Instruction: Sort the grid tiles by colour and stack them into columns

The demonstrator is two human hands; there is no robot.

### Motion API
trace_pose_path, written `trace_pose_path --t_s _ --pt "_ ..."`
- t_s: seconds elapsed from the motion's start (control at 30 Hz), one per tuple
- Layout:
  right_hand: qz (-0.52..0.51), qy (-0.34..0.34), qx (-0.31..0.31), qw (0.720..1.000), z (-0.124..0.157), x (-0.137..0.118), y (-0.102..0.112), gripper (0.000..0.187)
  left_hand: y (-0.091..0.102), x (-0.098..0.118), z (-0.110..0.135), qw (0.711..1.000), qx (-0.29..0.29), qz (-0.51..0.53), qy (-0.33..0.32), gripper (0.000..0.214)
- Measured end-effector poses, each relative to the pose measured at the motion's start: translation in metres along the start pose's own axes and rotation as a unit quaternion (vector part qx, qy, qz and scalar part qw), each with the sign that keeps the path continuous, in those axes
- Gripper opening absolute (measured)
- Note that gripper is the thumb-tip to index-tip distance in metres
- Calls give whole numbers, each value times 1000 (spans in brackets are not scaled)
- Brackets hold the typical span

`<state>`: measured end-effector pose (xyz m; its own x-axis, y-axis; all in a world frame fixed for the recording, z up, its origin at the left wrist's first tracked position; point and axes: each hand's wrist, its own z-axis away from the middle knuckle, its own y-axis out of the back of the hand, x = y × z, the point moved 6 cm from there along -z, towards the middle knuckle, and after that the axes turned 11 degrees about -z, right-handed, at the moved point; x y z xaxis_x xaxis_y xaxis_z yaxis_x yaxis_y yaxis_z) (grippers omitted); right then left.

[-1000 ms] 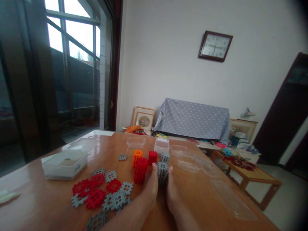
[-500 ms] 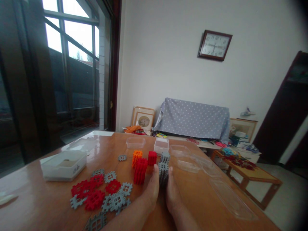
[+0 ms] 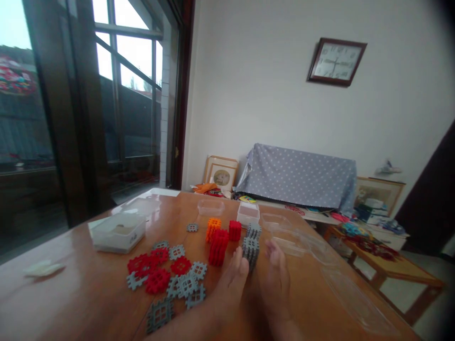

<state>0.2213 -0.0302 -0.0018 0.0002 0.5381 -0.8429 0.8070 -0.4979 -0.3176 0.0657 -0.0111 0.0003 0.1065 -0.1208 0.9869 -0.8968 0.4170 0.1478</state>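
Left hand (image 3: pixel 232 279), fingers loosely bent and partly open, is just beside the near stack of grey, toothed, flat plastic pieces (image 3: pixel 250 253); nothing shows in its grip, and whether a fingertip touches the stack I cannot tell. The right hand (image 3: pixel 277 270) is open and grips nothing, a gap between it and the stack's other side. Being flanked like this probably suits a column of separate pieces, which could slip out of line. It stands on the glossy brown wooden counter (image 3: pixel 309 298), before a second grey stack (image 3: pixel 253 230). To its left are a tall red stack (image 3: pixel 218 248), a shorter red stack (image 3: pixel 234 230) and an orange stack (image 3: pixel 213 229), apparently grouped by colour. Farther left, loose red and grey pieces (image 3: pixel 158 280) lie overlapping, seemingly within easy reach. A translucent white plastic box (image 3: pixel 106 242) sits beyond them.
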Motion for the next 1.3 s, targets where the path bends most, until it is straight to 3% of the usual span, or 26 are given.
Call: trace_pose_path --t_s 0.1,0.2,0.27,0.43,0.57,0.67,0.83,0.93,1.03,1.13,1.3 --pt "50 26 -40 998 20 -17 -23 43 23 21 26 994 0 -84 -66 71" --pt "65 10 -151 986 37 -21 -54 35 48 38 40 983 27 -115 -138 53" --pt "76 -1 -193 978 43 -21 -70 32 69 42 42 976 62 -132 -162 42" --pt "96 -35 -176 979 42 -23 -96 32 137 37 20 954 161 -200 -154 30" --pt "85 -72 -235 966 50 -14 -120 37 187 28 -8 930 152 -322 -91 29" --pt "82 -68 -252 962 57 1 -124 38 208 13 -18 914 121 -386 -43 24" --pt "94 -72 -282 952 66 26 -114 36 207 -13 -15 892 66 -443 -53 25" --pt "101 -88 -286 949 67 33 -110 36 195 -25 -14 844 12 -530 -80 29" --pt "92 -99 -290 947 68 38 -111 36 190 -31 -16 801 1 -594 -74 37" --pt "84 -110 -302 943 68 42 -114 35 190 -32 -17 794 0 -605 -57 43" --pt "89 -122 -296 943 66 47 -114 37 191 -36 -18 810 -27 -586 -7 46"
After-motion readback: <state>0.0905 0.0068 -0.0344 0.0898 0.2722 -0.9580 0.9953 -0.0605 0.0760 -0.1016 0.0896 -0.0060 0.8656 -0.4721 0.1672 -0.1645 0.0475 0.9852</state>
